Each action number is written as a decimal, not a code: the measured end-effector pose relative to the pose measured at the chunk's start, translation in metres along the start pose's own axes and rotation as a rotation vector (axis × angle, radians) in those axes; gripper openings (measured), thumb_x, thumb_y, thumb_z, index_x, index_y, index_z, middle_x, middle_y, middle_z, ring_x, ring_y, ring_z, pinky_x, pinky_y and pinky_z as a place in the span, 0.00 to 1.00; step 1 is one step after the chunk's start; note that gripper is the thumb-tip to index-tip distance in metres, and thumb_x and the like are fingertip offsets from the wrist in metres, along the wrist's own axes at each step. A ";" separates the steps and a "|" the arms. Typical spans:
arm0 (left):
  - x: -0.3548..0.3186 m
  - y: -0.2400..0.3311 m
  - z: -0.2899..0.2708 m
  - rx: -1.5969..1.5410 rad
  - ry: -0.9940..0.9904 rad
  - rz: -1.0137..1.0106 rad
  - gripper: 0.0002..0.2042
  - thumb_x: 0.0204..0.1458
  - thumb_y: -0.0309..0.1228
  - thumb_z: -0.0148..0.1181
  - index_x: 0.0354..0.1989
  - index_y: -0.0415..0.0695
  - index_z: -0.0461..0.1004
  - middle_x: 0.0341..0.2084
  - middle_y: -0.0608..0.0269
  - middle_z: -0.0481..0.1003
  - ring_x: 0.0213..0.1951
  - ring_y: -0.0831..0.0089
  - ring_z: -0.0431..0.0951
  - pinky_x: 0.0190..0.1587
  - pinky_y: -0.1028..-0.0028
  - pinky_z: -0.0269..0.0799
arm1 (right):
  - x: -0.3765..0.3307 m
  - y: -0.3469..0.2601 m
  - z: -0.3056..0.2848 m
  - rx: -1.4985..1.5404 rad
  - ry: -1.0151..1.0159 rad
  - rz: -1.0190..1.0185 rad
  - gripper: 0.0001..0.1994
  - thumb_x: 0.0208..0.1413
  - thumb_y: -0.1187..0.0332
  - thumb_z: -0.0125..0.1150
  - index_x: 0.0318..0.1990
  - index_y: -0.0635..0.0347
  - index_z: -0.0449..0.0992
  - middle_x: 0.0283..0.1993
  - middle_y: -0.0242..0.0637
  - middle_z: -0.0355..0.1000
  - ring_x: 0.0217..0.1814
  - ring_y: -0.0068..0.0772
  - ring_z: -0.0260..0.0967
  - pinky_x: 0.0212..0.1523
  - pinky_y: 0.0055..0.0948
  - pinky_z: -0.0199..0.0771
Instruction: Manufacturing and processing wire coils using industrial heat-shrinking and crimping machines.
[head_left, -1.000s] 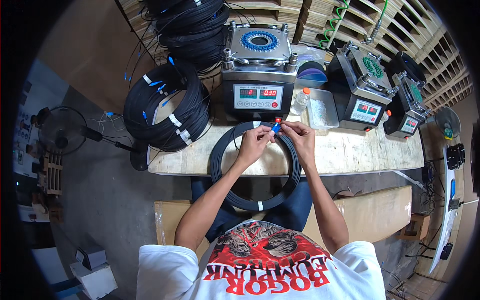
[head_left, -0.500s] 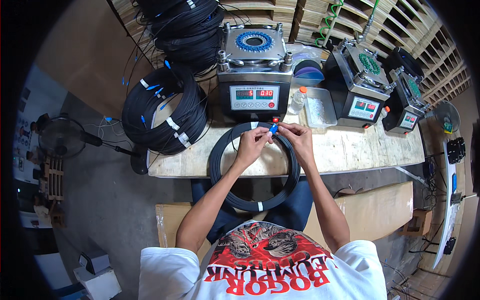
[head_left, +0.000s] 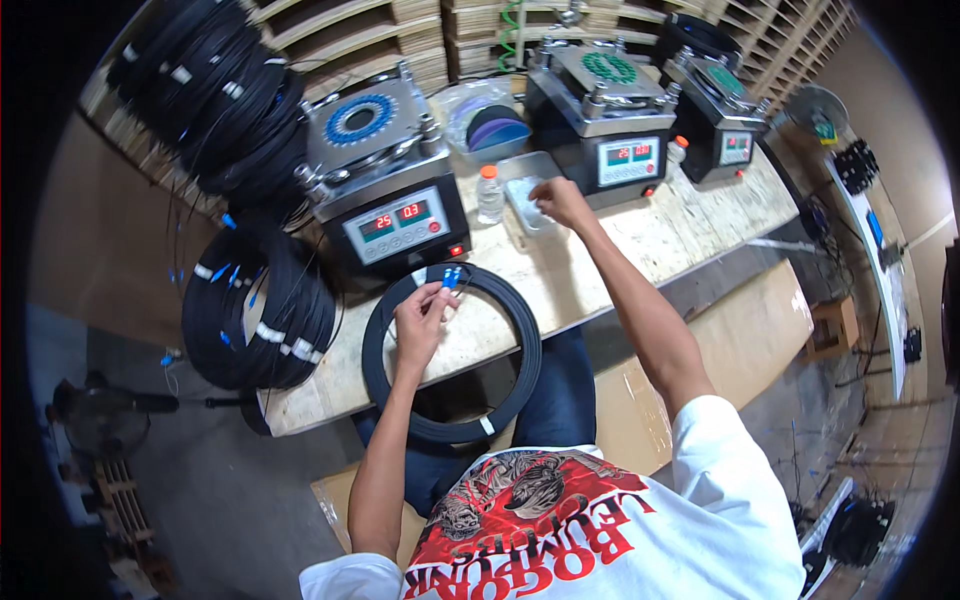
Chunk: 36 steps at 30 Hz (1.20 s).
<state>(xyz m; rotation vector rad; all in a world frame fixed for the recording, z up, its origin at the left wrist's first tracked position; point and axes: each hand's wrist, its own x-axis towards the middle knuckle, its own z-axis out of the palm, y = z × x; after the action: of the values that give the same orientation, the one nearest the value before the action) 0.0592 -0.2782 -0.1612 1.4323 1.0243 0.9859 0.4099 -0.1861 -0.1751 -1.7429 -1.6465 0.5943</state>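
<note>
Between the fingertips of my left hand [head_left: 422, 318] is a pair of blue fibre-optic connectors [head_left: 452, 278] with pale tips pointing up. They are held just over the upper rim of a coil of black cable [head_left: 376, 375]. That coil lies partly on the wooden table and partly over my lap. My right hand [head_left: 562, 203] reaches over a shallow clear plastic tray [head_left: 533, 232] holding small whitish pieces. Its fingers are bent and pinched together at the tray; what is in them is too small to make out.
A polishing machine [head_left: 395, 225] with a blue-ringed top stands behind the coil. Two green-ringed machines [head_left: 628, 160] are farther right. Beside the tray are an orange-capped bottle [head_left: 489, 200] and round coloured sheets [head_left: 497, 130]. Black cable coils [head_left: 255, 300] pile up at the left.
My right hand has left the connectors and moved right to the clear tray. My left hand keeps hold of the connectors. The view has turned to the right.
</note>
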 end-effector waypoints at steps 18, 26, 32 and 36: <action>0.004 -0.001 0.002 0.013 -0.053 -0.043 0.13 0.64 0.35 0.58 0.45 0.36 0.79 0.29 0.66 0.81 0.31 0.85 0.76 0.33 0.82 0.69 | 0.017 0.042 0.021 -0.208 -0.021 0.028 0.08 0.42 0.80 0.61 0.31 0.60 0.81 0.35 0.51 0.78 0.43 0.54 0.77 0.42 0.44 0.77; 0.002 -0.001 -0.002 0.021 -0.031 -0.040 0.13 0.64 0.35 0.58 0.45 0.36 0.79 0.29 0.66 0.81 0.31 0.85 0.76 0.33 0.81 0.70 | 0.001 -0.004 -0.008 0.115 0.014 0.065 0.09 0.42 0.77 0.65 0.34 0.67 0.84 0.28 0.48 0.80 0.31 0.39 0.80 0.35 0.32 0.78; 0.001 -0.004 -0.001 0.013 -0.017 -0.037 0.13 0.64 0.33 0.58 0.47 0.34 0.78 0.29 0.66 0.81 0.30 0.85 0.75 0.30 0.82 0.66 | -0.028 -0.049 -0.015 0.372 0.018 -0.060 0.10 0.48 0.80 0.65 0.41 0.68 0.82 0.32 0.37 0.81 0.33 0.20 0.76 0.36 0.24 0.77; 0.002 0.003 0.003 0.012 0.001 -0.039 0.12 0.62 0.31 0.59 0.45 0.34 0.79 0.28 0.64 0.81 0.28 0.85 0.75 0.31 0.82 0.67 | -0.060 -0.109 -0.012 0.491 -0.141 -0.114 0.08 0.53 0.81 0.65 0.41 0.68 0.82 0.37 0.34 0.81 0.39 0.19 0.75 0.42 0.23 0.76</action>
<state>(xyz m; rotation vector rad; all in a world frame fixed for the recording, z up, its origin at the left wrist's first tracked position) 0.0631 -0.2770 -0.1585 1.4165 1.0571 0.9540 0.3372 -0.2478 -0.0952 -1.2671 -1.5172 0.9898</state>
